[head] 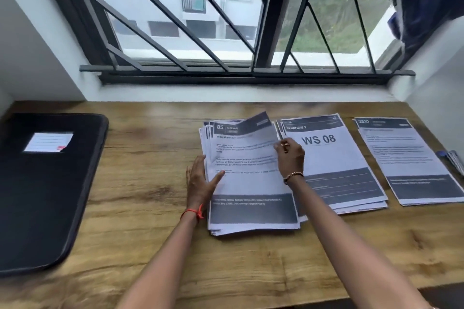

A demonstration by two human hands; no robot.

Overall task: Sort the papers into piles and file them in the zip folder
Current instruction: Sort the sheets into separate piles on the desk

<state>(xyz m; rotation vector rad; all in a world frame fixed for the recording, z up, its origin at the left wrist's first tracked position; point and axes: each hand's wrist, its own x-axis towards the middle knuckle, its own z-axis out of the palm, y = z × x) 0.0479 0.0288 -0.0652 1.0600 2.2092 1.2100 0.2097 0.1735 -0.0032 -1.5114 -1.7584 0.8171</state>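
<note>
Head view, looking down on a wooden table (pixel 150 246).

We note three lots of paper in a row. An unsorted stack (pixel 251 213) lies straight ahead. A middle pile (pixel 334 158) headed "BEDROOM 3 / WS 08" sits just beside it, its left edge tucked under the stack. A far-right pile (pixel 411 158) numbered 2930 lies apart, its heading too blurred to read. The black zip folder (pixel 45 195) lies flat, well off to the left.

The left hand (pixel 200 178) is flat with fingers straight, braced on the stack's left edge and gripping nothing. The right hand (pixel 288 155) pinches the right edge of the top sheet (pixel 246 155), marked "85 KITCHEN", whose upper corner curls up off the stack.

We judge sorting to be under way and filing not yet begun. The next move calls for peeling this one sheet free without dragging those beneath. Then we match its heading to a pile, or start a fresh pile on bare wood.
</note>
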